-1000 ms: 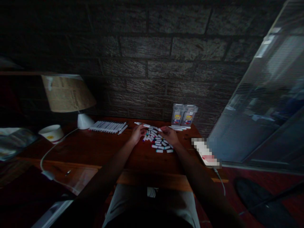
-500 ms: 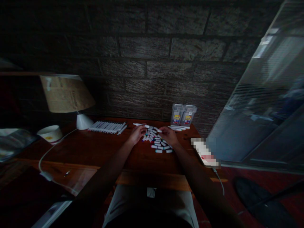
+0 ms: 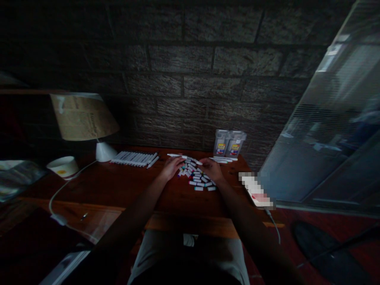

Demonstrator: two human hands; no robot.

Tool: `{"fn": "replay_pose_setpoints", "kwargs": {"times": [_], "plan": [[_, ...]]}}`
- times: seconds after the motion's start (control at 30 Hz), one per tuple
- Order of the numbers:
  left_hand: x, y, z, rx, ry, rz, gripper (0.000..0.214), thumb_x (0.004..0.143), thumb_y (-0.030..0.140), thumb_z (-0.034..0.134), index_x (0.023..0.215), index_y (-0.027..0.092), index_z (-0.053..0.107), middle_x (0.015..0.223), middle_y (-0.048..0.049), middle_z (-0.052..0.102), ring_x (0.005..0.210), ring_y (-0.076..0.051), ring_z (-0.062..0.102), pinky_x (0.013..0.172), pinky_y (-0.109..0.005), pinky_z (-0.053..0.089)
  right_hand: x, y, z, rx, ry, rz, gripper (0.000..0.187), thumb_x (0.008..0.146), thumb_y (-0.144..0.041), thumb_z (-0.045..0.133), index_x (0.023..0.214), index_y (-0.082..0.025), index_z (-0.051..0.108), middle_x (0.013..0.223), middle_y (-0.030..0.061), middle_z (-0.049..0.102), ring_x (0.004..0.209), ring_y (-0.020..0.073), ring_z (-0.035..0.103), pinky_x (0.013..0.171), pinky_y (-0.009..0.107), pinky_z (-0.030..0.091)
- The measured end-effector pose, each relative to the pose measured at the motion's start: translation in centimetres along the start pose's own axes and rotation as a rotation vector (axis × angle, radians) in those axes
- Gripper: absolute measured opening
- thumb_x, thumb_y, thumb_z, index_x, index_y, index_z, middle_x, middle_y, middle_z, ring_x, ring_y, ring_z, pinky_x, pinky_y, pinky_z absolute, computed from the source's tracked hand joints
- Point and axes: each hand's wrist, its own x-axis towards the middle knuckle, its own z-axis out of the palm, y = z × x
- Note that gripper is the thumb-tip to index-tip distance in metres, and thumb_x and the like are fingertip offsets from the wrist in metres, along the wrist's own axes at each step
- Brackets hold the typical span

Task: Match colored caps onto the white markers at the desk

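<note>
In the head view my left hand (image 3: 172,168) is closed on a white marker (image 3: 172,155), whose end sticks out past the fingers to the left. My right hand (image 3: 212,168) pinches a small white marker cap (image 3: 197,162) between thumb and fingers, a little apart from the left hand. Below and between both hands lies a pile of loose marker caps (image 3: 200,184), white with coloured ends. A row of white markers (image 3: 135,158) lies side by side on the left. More markers (image 3: 221,160) lie just beyond my right hand.
Two clear plastic cases (image 3: 227,143) stand against the brick wall. A lamp (image 3: 86,118), a paper cup (image 3: 63,167) and a white cord (image 3: 52,198) are on the left of the wooden table (image 3: 103,186). A blurred-out phone-like object (image 3: 255,190) lies at the right edge.
My hands have barely moved. The marker in my left hand and the cap in my right have drawn slightly apart; the pile looks the same.
</note>
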Motion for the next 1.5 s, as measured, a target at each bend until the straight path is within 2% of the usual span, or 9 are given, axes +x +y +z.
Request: {"fn": "replay_pose_setpoints", "kwargs": {"times": [0.3, 0.43, 0.63, 0.73, 0.83, 1.0, 1.13, 1.3, 1.5], "plan": [[-0.38, 0.03, 0.01, -0.056, -0.067, -0.01, 0.028, 0.069, 0.018, 0.079, 0.094, 0.018, 0.068, 0.1, -0.0072, 0.076, 0.101, -0.021, 0.069, 0.09, -0.035, 0.051, 0.08, -0.28, 0.04, -0.001, 0.008, -0.008, 0.024, 0.072, -0.037, 0.072, 0.09, -0.021, 0.07, 0.091, 0.0059, 0.075, 0.081, 0.0203, 0.07, 0.078, 0.033, 0.057], [-0.42, -0.1, 0.0, -0.065, -0.122, -0.045, 0.026, 0.072, 0.02, 0.08, 0.095, 0.018, 0.068, 0.112, -0.0094, 0.074, 0.108, -0.022, 0.068, 0.098, -0.038, 0.048, 0.11, -0.07, 0.08, -0.026, 0.01, 0.006, 0.023, 0.071, -0.036, 0.072, 0.088, -0.021, 0.07, 0.089, 0.0053, 0.075, 0.078, 0.0194, 0.069, 0.075, 0.032, 0.056], [-0.1, -0.25, -0.07, -0.141, -0.078, -0.046, 0.017, 0.073, 0.017, 0.081, 0.082, 0.015, 0.068, 0.103, -0.0097, 0.076, 0.107, -0.021, 0.068, 0.105, -0.038, 0.045, 0.1, 0.3, 0.03, -0.008, 0.0, -0.019, 0.022, 0.073, -0.036, 0.072, 0.088, -0.02, 0.069, 0.086, 0.0043, 0.074, 0.078, 0.0186, 0.069, 0.074, 0.031, 0.056], [0.11, -0.37, -0.13, -0.184, -0.008, -0.018, 0.013, 0.072, 0.011, 0.08, 0.075, 0.014, 0.067, 0.09, -0.0047, 0.075, 0.096, -0.017, 0.07, 0.105, -0.039, 0.046, 0.06, 0.39, 0.07, -0.009, 0.006, -0.025, 0.022, 0.074, -0.036, 0.071, 0.089, -0.02, 0.069, 0.086, 0.004, 0.074, 0.078, 0.0182, 0.069, 0.074, 0.03, 0.056], [0.22, -0.43, -0.21, -0.189, 0.034, -0.019, 0.013, 0.072, 0.006, 0.078, 0.078, 0.014, 0.07, 0.08, -0.0009, 0.073, 0.088, -0.015, 0.07, 0.104, -0.038, 0.048, 0.03, 0.52, 0.14, -0.013, 0.013, -0.024, 0.023, 0.074, -0.035, 0.071, 0.092, -0.02, 0.069, 0.086, 0.0036, 0.073, 0.078, 0.0181, 0.069, 0.074, 0.03, 0.056], [0.1, -0.28, -0.19, -0.153, -0.021, -0.024, 0.018, 0.072, 0.007, 0.078, 0.087, 0.015, 0.071, 0.088, -0.0038, 0.076, 0.093, -0.015, 0.071, 0.104, -0.035, 0.048, 0.07, 0.61, 0.16, -0.046, 0.02, 0.005, 0.023, 0.073, -0.032, 0.073, 0.092, -0.02, 0.069, 0.085, 0.0032, 0.074, 0.079, 0.0182, 0.07, 0.076, 0.031, 0.056], [-0.03, -0.16, -0.13, -0.157, -0.047, -0.014, 0.017, 0.072, 0.007, 0.079, 0.085, 0.015, 0.07, 0.097, -0.0052, 0.076, 0.102, -0.017, 0.07, 0.104, -0.037, 0.047, 0.1, 0.45, 0.17, -0.066, 0.026, 0.02, 0.022, 0.074, -0.035, 0.074, 0.09, -0.02, 0.07, 0.088, 0.004, 0.076, 0.082, 0.0189, 0.071, 0.079, 0.032, 0.057], [0.1, -0.23, -0.43, -0.141, -0.05, -0.029, 0.014, 0.074, 0.007, 0.076, 0.083, 0.016, 0.069, 0.103, -0.0061, 0.076, 0.101, -0.017, 0.069, 0.102, -0.038, 0.047, -0.03, 0.07, 0.11, -0.115, 0.013, -0.008, 0.021, 0.081, -0.038, 0.068, 0.091, -0.02, 0.071, 0.092, 0.0055, 0.077, 0.084, 0.02, 0.071, 0.08, 0.032, 0.056], [0.28, -0.23, -0.8, -0.13, -0.09, -0.027, 0.03, 0.074, 0.011, 0.077, 0.101, 0.019, 0.068, 0.107, -0.0051, 0.074, 0.103, -0.017, 0.068, 0.103, -0.037, 0.045, -0.05, 0.04, 0.27, -0.138, -0.015, -0.016, 0.025, 0.09, -0.04, 0.058, 0.101, -0.022, 0.072, 0.095, 0.0026, 0.077, 0.087, 0.0189, 0.072, 0.082, 0.031, 0.055]]}}
